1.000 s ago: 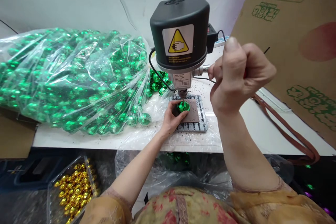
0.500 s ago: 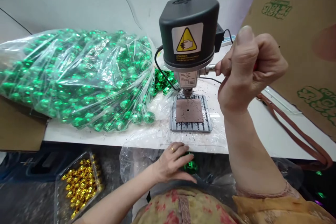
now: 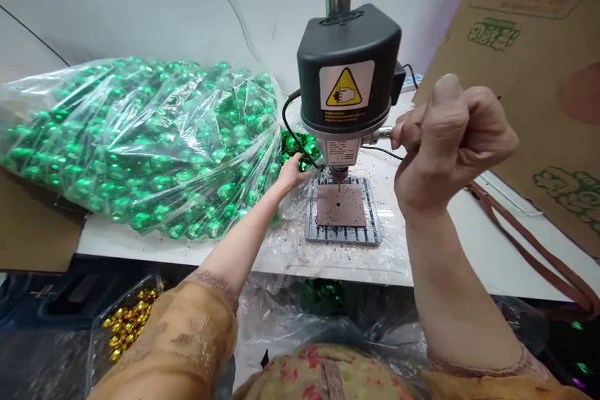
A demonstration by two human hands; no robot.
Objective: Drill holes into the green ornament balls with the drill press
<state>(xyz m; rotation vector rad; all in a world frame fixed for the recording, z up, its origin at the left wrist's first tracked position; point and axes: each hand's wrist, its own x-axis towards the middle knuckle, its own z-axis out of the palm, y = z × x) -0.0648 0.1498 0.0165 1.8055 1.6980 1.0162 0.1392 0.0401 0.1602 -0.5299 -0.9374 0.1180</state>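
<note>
At the mouth of the clear plastic bag, my left hand [image 3: 292, 173] reaches among loose shiny green balls [image 3: 304, 145]. Its visible fingers are stretched out and apart, and the tips are partly lost against the balls. My right hand [image 3: 450, 144] is closed around the feed handle [image 3: 384, 133] of a small black drill press [image 3: 349, 62]. Below the drill bit [image 3: 339, 187], a brown square pad [image 3: 349, 215] with a dark hole lies on the slotted metal base [image 3: 375, 234]. No ball sits on the pad.
A large bag of green balls [image 3: 154, 150] fills the table's left side. Dark shavings are scattered around the base. A cardboard box [image 3: 529, 106] and a brown strap [image 3: 529, 244] are at right. Gold balls [image 3: 129, 325] sit in a clear tub lower left; more green balls [image 3: 323, 294] lie below the table edge.
My left hand has moved from below the table edge up and forward to the green balls at the bag's mouth. My right hand stays on the handle. The view has shifted slightly.
</note>
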